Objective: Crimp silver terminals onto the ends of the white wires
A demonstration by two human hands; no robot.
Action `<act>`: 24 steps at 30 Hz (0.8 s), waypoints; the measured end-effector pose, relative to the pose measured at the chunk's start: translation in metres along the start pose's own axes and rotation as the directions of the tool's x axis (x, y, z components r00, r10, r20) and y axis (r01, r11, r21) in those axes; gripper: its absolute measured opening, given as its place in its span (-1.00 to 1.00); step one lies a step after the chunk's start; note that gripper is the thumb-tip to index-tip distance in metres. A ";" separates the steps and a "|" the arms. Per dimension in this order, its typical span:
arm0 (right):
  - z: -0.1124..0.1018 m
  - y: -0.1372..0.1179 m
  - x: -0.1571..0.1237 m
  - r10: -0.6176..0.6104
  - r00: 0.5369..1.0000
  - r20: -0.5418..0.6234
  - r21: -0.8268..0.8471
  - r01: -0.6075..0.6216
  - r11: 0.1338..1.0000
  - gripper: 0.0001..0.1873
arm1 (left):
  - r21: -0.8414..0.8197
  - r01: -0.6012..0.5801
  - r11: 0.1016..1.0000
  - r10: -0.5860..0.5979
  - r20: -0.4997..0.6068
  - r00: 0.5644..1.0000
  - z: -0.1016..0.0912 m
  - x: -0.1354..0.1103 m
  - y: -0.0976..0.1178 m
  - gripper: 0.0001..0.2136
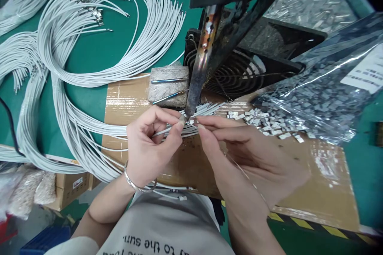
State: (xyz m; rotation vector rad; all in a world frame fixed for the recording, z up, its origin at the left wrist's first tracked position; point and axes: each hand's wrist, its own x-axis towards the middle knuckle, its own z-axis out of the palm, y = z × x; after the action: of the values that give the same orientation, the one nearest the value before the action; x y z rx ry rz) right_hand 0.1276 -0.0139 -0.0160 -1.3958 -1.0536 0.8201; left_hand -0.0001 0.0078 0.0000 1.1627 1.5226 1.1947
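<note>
Centrally: white-sheathed wire (162, 132) and small metal terminal (192, 121) at soldering iron (201, 57)

Left hand (151, 145): thumb and forefinger pinched on the wire, close to its end. Right hand (248, 155): thumb and forefinger pinched on a thin strand (245, 175), which trails across the palm towards the wrist. Terminal: in the narrow gap between both sets of fingertips, just beside the iron's tip; contact too small to tell. Loose terminals (271, 122), many: heaped beyond the right hand, by a clear plastic bag (326, 91). White wire bundles (89, 75): curving across the left side. Cardboard sheet (191, 163): beneath both hands.
</note>
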 end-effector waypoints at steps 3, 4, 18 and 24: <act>-0.001 0.002 0.000 -0.009 1.000 -0.005 0.019 0.009 1.000 -0.81 | -0.002 0.011 1.000 -0.011 0.008 1.000 0.000 0.001 0.000 -0.88; -0.002 0.004 0.001 -0.017 1.000 0.000 0.019 0.017 1.000 -0.81 | -0.004 0.016 1.000 -0.016 0.011 1.000 0.001 0.002 0.000 -0.88; -0.005 0.005 -0.001 0.001 1.000 -0.017 -0.013 -0.001 1.000 -0.90 | -0.031 0.097 0.995 -0.096 0.032 0.995 -0.001 -0.003 -0.002 -0.88; -0.017 0.019 -0.002 -0.029 0.978 0.206 -0.151 0.061 0.987 -0.80 | -0.031 0.160 0.987 -0.157 0.093 0.983 -0.006 -0.017 -0.005 -0.89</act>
State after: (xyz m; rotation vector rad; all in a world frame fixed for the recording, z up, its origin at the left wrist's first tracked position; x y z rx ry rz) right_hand 0.1455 -0.0215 -0.0329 -1.4346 -1.3270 0.8761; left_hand -0.0036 -0.0100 -0.0027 1.0360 1.4886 1.0462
